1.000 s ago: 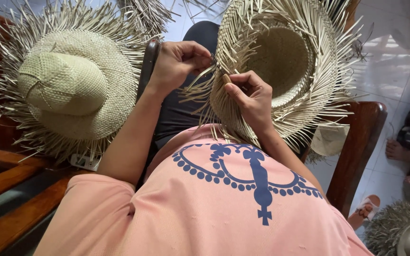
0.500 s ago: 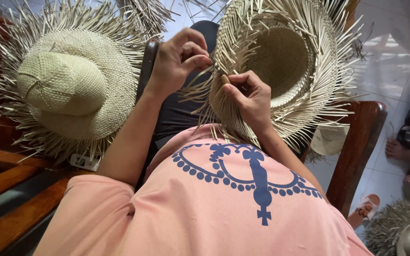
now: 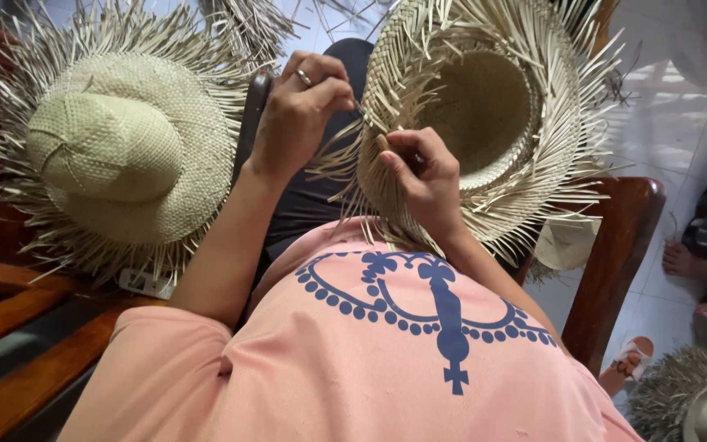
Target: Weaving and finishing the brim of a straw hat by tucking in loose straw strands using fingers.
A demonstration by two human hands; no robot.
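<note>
Since half a second ago, my left hand [image 3: 300,115] has drawn slightly up and away from the brim, its thumb and forefinger pinched shut on a thin pale straw strand [image 3: 363,112] that runs down toward the weave; a ring shows on one finger. Beside it my right hand [image 3: 421,176] is curled closed on the brim edge of the unfinished pale woven straw hat [image 3: 484,115], thumb pressing loose strands flat against the weave. That hat sits on my lap, tilted so its hollow crown faces me, and I see nothing inside the crown but shadowed weave; loose strands fringe all round its brim.

To my left a second woven straw hat with a greenish domed crown [image 3: 116,155] lies crown up, resting on the brown wooden bench [image 3: 10,303], its brim also ragged with strands. A small white tag [image 3: 147,282] peeks from under its edge. My pink shirt with a blue printed pattern [image 3: 386,352] fills the lower view. At right a wooden armrest [image 3: 623,254] curves down over a pale tiled floor [image 3: 664,106], where another person's bare feet [image 3: 685,262] rest, and one more fringed straw hat [image 3: 697,401] lies on the floor in the lower corner
</note>
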